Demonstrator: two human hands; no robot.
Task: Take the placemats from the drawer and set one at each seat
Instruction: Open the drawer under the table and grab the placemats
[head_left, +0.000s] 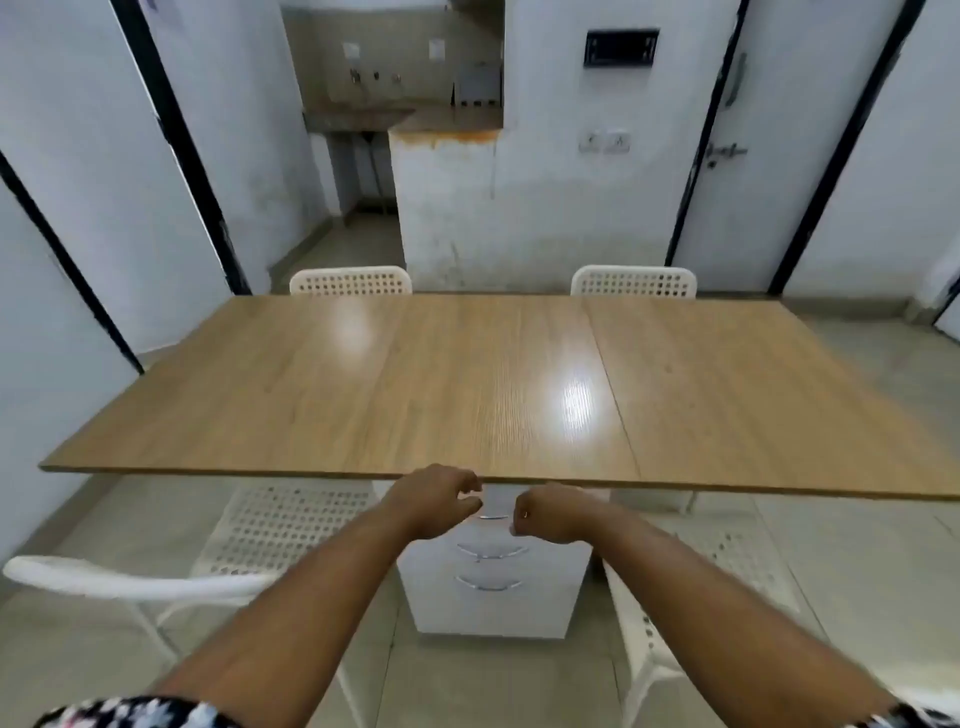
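Note:
A white drawer unit (493, 603) with three curved metal handles stands under the near edge of the wooden table (467, 384). All its drawers look closed. My left hand (436, 501) and my right hand (550, 514) reach out side by side just in front of the top drawer handle (492, 517). Both hands have curled fingers and hold nothing. No placemat shows anywhere; the tabletop is bare.
Two white perforated chairs stand at the far side (350, 280) (634, 280). Two more sit tucked at the near side, left (280, 525) and right (737, 561) of the drawer unit. White walls and doors surround the table; a kitchen nook opens behind.

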